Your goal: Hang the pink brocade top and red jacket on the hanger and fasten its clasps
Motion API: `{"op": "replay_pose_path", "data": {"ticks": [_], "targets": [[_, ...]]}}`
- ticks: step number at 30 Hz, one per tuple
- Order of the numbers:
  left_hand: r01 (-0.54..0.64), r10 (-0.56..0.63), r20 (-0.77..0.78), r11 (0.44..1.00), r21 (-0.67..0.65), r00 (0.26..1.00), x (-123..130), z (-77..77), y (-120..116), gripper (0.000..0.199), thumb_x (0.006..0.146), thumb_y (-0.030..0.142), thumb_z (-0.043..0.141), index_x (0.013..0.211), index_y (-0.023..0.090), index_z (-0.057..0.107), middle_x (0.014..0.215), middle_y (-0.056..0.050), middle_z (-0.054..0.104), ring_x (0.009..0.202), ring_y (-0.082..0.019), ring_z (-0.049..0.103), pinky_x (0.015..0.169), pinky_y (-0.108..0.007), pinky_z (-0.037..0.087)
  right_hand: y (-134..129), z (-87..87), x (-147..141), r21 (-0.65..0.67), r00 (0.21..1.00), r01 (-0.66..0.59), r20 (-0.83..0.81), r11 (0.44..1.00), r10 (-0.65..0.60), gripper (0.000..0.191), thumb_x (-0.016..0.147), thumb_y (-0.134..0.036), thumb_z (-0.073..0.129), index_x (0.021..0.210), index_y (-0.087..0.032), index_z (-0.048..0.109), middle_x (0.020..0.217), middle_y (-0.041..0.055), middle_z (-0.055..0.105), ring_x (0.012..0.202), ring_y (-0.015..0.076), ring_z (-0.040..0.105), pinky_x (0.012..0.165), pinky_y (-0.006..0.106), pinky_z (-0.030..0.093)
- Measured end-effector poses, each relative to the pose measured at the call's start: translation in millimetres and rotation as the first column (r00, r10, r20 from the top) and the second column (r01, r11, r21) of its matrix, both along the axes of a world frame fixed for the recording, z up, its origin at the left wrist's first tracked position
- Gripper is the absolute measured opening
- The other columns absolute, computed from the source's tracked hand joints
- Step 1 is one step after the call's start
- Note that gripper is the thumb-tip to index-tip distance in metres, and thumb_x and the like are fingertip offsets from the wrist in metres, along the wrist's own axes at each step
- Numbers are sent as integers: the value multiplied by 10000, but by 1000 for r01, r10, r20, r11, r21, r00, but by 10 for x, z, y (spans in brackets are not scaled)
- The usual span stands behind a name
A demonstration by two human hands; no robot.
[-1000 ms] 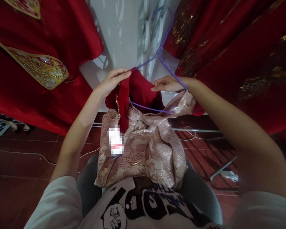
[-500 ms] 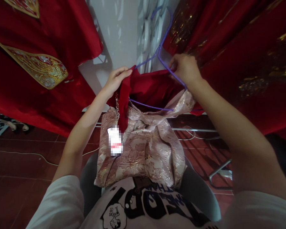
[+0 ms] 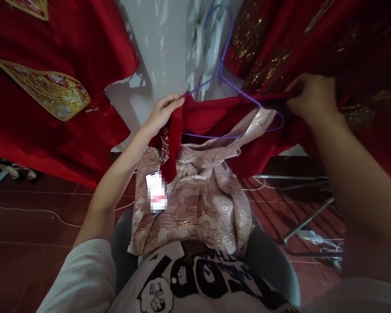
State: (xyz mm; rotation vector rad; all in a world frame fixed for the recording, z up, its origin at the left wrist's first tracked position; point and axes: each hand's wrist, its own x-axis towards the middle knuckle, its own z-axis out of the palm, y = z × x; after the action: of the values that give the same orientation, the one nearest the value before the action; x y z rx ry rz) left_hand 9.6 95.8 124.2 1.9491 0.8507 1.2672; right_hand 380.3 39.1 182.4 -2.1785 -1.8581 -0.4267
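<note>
My left hand is closed on the left shoulder of a red garment, over the left arm of a purple wire hanger. Out to the right, my right hand pinches the garment's other side and draws it taut past the hanger's right end. A beaded silver trim hangs on the red cloth below my left hand. The pale pink-gold brocade garment lies over my lap, one strap looped on the hanger's right arm. On the brocade rests a lit phone, its screen blurred.
Red garments with gold embroidery hang on the left, and more red and gold cloth hangs on the right. White hangers line the wall ahead. A metal stand leg and cables lie on the red tiled floor.
My right hand has moved right, away from the hanger, stretching the red cloth outward. The hanger's right end and the brocade strap have shifted slightly right and up. My left hand keeps its hold.
</note>
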Motion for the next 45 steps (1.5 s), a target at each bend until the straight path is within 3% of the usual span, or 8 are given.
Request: {"op": "replay_pose_path", "data": {"ticks": [4, 10, 18, 25, 30, 37, 41, 45], "targets": [[5, -5, -11, 1000, 30, 1000, 5, -7, -25, 568, 848, 753, 543, 711, 202, 512, 681, -9, 448, 788, -192, 586, 722, -349, 511, -88, 64, 51, 33, 976, 138, -176, 990, -130, 492, 771, 1, 628, 1241, -142, 668, 1234, 200, 691, 1144, 201, 658, 960, 287, 458], [6, -6, 11, 999, 47, 1000, -38, 14, -114, 531, 843, 723, 583, 717, 212, 509, 696, -12, 444, 820, -205, 568, 774, -369, 497, -447, 99, 36, -102, 966, -29, -257, 994, 2, 248, 732, -153, 781, 921, -220, 635, 944, 80, 715, 865, 174, 637, 831, 372, 460], [-1, 1, 1, 998, 70, 1000, -36, 13, -149, 520, 864, 707, 564, 722, 209, 516, 721, -18, 508, 840, -205, 591, 797, -363, 518, -817, -50, -299, -7, 814, -369, -484, 930, 319, 252, 718, -184, 701, 685, -232, 456, 619, -21, 494, 561, 119, 421, 597, 325, 352], [-15, 14, 9, 997, 82, 1000, -46, 10, -183, 515, 855, 703, 580, 732, 206, 527, 787, -31, 556, 883, -210, 592, 823, -368, 512, -535, -344, -780, 156, 424, -566, -787, 810, 448, 327, 706, -370, 707, 709, -238, 408, 683, -22, 441, 645, 143, 439, 620, 298, 382], [-18, 17, 8, 996, 87, 1000, -85, 12, -153, 510, 870, 700, 558, 732, 211, 521, 806, -34, 560, 920, -222, 592, 860, -386, 503, -623, -460, -1278, 229, 213, -612, -873, 756, 438, 314, 758, -499, 632, 843, -268, 439, 862, 2, 541, 873, 205, 555, 744, 330, 475], [-210, 240, -58, 925, 317, 969, -115, -151, -240, 456, 883, 675, 552, 779, 231, 561, 1000, -91, 600, 1094, -272, 559, 973, -443, 453, -546, -730, -1256, 339, 221, -543, -825, 768, 520, 409, 746, -508, 656, 722, -248, 342, 722, -17, 413, 706, 167, 441, 684, 312, 414], [-68, 126, -190, 955, 287, 974, -132, -281, -500, 383, 969, 592, 462, 829, 244, 536, 755, -28, 544, 768, -194, 571, 771, -357, 477, -461, -853, -1122, 342, 261, -520, -809, 783, 527, 428, 745, -518, 665, 701, -247, 336, 701, -18, 404, 664, 162, 403, 627, 303, 367], [22, 29, -207, 970, 241, 978, 18, -237, -701, 372, 986, 579, 438, 841, 241, 501, 686, 11, 481, 627, -149, 490, 646, -307, 429, -445, -801, -1240, 315, 243, -573, -816, 757, 524, 401, 723, -489, 683, 701, -244, 367, 703, -21, 414, 677, 156, 411, 643, 296, 370]]}}
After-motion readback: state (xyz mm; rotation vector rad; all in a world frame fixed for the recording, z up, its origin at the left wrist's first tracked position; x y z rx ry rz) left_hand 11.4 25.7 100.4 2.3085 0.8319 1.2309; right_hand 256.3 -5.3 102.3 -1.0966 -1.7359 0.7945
